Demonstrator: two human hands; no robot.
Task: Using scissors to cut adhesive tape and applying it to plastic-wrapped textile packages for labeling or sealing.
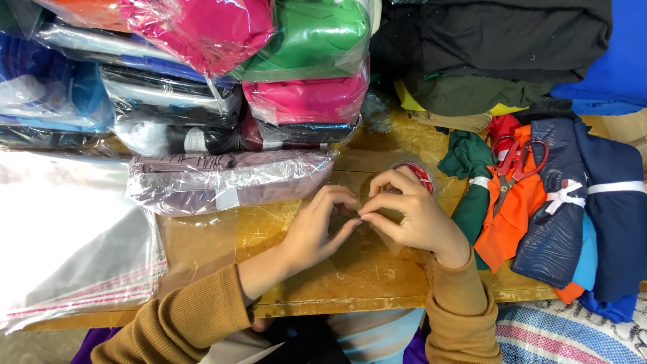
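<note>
A stack of flat clear plastic bags with a red-striped seal edge [74,256] lies at the far left, hanging over the near edge of the worn yellow wooden surface [357,269]. Just right of it, a mauve folded garment sealed in a clear plastic bag [226,180] lies across the surface, near the left hand. Behind it rises a pile of bagged folded garments in pink, green, black, blue and white [202,67].

The left hand [317,226], in a mustard knitted sleeve, reaches in from below; its grip is together, fingertips pinching at something small and clear that I cannot make out. The right hand [411,216] meets it fingertip to fingertip, its grip clamped on a roll of clear adhesive tape with a red-and-white core [423,176], which sits on the surface at mid-table, mostly hidden under the fingers. The tape looks transparent and glossy, only the upper arc of the roll showing.

To the right, a spread of loose folded garments in green, orange and navy with white ribbon ties [539,222] covers the surface's right end, close to the right wrist. Red-handled scissors [515,168] lie on the orange piece. Behind them sits a heap of dark black and olive clothing [492,47]. A striped woven mat [573,337] shows at the lower right.
</note>
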